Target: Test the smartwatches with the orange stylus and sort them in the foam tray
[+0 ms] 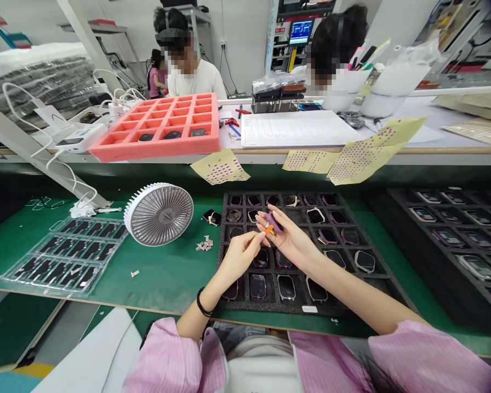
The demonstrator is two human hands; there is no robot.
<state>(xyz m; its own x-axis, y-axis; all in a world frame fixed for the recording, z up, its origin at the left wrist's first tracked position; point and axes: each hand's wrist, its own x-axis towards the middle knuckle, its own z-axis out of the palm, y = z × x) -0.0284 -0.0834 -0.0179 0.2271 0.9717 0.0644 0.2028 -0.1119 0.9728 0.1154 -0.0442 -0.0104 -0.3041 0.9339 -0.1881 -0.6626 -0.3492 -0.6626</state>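
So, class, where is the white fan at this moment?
In the head view, the white fan is left of centre, between the clear plastic tray on its left and the black foam tray on its right.

Bright, even white light, its source unseen, leaves shadow along the back of the green counter [167, 275]. Wide-angle distortion stretches the right pink sleeve [429, 355]; blocky pixelation obscures background patches; the upper-right corner darkens.

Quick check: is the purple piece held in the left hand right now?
No, the right hand holds the purple piece, while the left hand pinches an orange tool at it.
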